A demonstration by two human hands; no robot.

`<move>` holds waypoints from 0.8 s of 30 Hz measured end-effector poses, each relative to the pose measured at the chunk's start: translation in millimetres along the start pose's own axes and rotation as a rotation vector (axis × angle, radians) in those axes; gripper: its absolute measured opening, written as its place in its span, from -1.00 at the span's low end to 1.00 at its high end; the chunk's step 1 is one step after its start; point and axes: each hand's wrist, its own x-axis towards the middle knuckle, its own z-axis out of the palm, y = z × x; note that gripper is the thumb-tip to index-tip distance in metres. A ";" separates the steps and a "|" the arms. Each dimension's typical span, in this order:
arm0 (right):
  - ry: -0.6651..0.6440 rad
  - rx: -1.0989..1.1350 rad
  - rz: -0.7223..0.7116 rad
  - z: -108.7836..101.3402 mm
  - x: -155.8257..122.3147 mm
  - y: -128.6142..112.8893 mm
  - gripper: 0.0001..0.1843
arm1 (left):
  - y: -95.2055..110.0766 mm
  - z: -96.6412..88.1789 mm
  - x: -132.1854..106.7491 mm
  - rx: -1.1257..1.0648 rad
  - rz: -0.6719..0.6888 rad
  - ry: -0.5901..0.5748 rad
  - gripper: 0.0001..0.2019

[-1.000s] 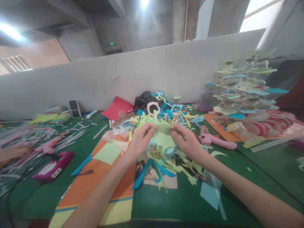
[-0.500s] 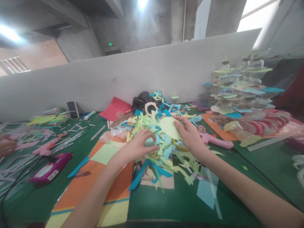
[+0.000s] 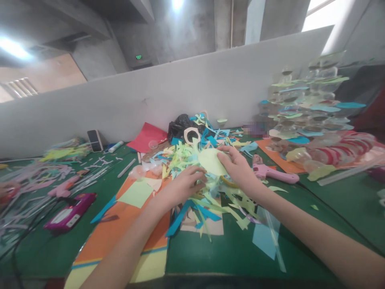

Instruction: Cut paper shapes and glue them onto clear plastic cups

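My right hand (image 3: 237,168) pinches a pale green paper disc (image 3: 211,161) and holds it above a heap of coloured paper scraps (image 3: 198,188) on the green table (image 3: 331,200). My left hand (image 3: 182,185) rests in the heap just left of the disc, fingers curled round something small that I cannot make out among the scraps.
A pink glue gun (image 3: 272,171) lies right of my right hand. Stacked clear cups with paper discs (image 3: 306,116) stand at the back right. Orange and yellow sheets (image 3: 120,228) lie at the front left, a magenta device (image 3: 70,212) with cables farther left. A grey partition (image 3: 150,96) closes the back.
The green piece went from both hands to my right hand alone, which lifted it to the right. My left hand dropped into the scrap heap and closed its fingers.
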 end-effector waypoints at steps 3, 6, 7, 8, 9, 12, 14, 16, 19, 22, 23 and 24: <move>-0.012 -0.072 -0.008 -0.7 -0.3 0.7 -0.65 | 0.0 -3.2 -0.4 0.048 0.019 0.019 -0.89; -0.005 -0.101 -0.018 -1.6 2.3 3.3 -0.65 | 4.2 -7.3 -1.3 0.090 -0.004 0.021 -0.87; 0.002 -0.100 -0.026 -1.9 3.4 4.1 -0.65 | 5.6 -8.1 -2.0 0.103 -0.019 0.015 -0.80; 0.009 -0.097 -0.035 -2.1 4.4 4.6 -0.66 | 6.6 -8.5 -2.7 0.113 -0.030 0.009 -0.72; 0.012 -0.095 -0.041 -2.4 5.3 4.9 -0.67 | 7.1 -8.5 -3.5 0.121 -0.037 0.003 -0.67; 0.008 -0.097 -0.040 -2.7 6.4 4.4 -0.68 | 5.6 -6.2 -4.6 0.140 -0.034 -0.001 -0.63; 0.005 -0.100 -0.038 -2.6 6.0 3.4 -0.68 | 3.4 -4.0 -4.3 0.158 -0.023 -0.001 -0.63; 0.004 -0.103 -0.041 -2.6 5.2 2.6 -0.69 | 2.1 -2.2 -3.4 0.183 0.003 -0.013 -0.67; 0.006 -0.115 -0.042 -3.1 3.9 1.5 -0.69 | 3.4 -1.0 -2.5 0.209 0.065 -0.019 -0.77; 0.007 -0.123 -0.041 -3.8 3.4 1.3 -0.70 | 6.1 -0.9 -2.8 0.201 0.104 -0.011 -0.81; 0.008 -0.125 -0.042 -3.9 3.5 1.6 -0.70 | 6.5 -0.7 -3.0 0.195 0.110 -0.010 -0.81; 0.008 -0.127 -0.045 -3.9 3.7 2.1 -0.70 | 6.4 -0.1 -3.2 0.186 0.116 -0.008 -0.82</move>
